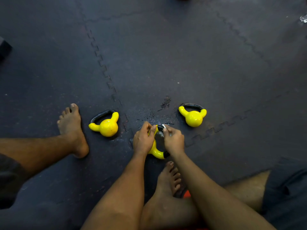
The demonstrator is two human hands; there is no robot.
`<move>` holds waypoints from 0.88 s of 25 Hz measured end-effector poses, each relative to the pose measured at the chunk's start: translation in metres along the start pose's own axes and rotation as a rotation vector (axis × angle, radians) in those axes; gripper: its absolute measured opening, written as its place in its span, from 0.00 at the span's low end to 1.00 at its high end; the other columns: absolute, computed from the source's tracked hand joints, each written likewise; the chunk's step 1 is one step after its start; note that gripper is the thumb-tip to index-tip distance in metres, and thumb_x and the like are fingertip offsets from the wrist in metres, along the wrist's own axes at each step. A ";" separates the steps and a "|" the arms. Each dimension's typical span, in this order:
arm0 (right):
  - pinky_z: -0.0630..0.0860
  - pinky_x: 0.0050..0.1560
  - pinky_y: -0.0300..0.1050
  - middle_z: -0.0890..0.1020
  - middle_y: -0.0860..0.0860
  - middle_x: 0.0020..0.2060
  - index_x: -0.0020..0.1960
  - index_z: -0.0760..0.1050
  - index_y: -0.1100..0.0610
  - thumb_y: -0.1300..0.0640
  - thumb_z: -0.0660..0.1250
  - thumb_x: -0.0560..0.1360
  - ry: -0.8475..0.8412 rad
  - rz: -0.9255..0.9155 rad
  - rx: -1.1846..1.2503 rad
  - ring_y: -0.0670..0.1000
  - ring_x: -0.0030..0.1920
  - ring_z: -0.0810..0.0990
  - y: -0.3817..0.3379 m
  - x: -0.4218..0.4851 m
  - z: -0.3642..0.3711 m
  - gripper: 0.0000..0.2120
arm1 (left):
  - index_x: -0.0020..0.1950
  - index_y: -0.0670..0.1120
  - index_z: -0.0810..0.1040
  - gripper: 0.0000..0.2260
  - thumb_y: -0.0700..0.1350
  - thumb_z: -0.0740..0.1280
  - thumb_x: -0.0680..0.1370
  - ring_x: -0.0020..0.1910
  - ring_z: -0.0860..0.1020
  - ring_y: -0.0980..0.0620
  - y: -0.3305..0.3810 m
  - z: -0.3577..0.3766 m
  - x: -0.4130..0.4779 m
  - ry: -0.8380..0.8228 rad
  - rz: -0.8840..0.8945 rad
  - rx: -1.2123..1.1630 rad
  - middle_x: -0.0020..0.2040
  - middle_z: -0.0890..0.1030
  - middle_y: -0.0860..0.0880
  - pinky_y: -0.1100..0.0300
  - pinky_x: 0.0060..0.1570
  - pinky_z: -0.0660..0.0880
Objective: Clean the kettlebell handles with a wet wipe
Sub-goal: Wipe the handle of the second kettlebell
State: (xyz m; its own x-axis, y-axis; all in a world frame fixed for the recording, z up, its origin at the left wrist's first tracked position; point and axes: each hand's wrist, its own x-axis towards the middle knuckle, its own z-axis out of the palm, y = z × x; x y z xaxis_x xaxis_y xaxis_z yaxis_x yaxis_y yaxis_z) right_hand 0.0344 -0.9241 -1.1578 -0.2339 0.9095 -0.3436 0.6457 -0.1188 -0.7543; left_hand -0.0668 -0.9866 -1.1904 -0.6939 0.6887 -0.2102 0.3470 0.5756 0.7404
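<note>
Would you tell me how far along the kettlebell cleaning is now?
Done: unclear; the left kettlebell and right kettlebell lie on the mat, handles unreadable. In hand: the left hand steadies the middle kettlebell while the right hand holds the wet wipe against its handle. Left: that handle, perhaps both others.

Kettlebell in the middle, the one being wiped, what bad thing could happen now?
1. The middle kettlebell is gripped by the left hand while the right hand pinches a wet wipe against its handle. A damp handle may slip, and a bare foot lies right beside it, so toes could get hit.
2. The mat looks wet near the hands, so bare feet might slide there.
</note>
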 end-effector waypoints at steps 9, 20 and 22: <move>0.68 0.65 0.37 0.75 0.52 0.68 0.68 0.76 0.54 0.57 0.65 0.78 -0.015 -0.282 -0.188 0.49 0.68 0.74 0.015 -0.010 -0.001 0.18 | 0.47 0.50 0.69 0.15 0.61 0.57 0.79 0.46 0.78 0.39 0.004 0.004 0.000 -0.013 -0.015 0.040 0.41 0.81 0.45 0.48 0.41 0.74; 0.74 0.45 0.46 0.85 0.55 0.48 0.61 0.80 0.50 0.53 0.68 0.77 0.004 -0.136 -0.082 0.47 0.48 0.82 0.031 -0.022 -0.026 0.13 | 0.47 0.50 0.70 0.14 0.61 0.58 0.80 0.48 0.78 0.40 0.008 0.005 0.000 -0.002 -0.016 0.042 0.46 0.82 0.47 0.48 0.43 0.74; 0.74 0.48 0.47 0.84 0.57 0.50 0.61 0.80 0.52 0.53 0.67 0.77 0.010 -0.117 -0.086 0.53 0.52 0.83 0.029 -0.020 -0.025 0.13 | 0.46 0.50 0.69 0.14 0.61 0.58 0.79 0.47 0.79 0.40 0.007 0.004 -0.002 -0.006 0.000 0.049 0.44 0.82 0.47 0.47 0.43 0.75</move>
State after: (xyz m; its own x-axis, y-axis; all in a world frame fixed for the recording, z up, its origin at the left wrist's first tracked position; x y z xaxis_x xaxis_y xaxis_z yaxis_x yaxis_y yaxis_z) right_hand 0.0756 -0.9354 -1.1585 -0.3041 0.9193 -0.2498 0.6746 0.0227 -0.7378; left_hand -0.0607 -0.9820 -1.1877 -0.6903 0.6913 -0.2136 0.3780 0.5962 0.7082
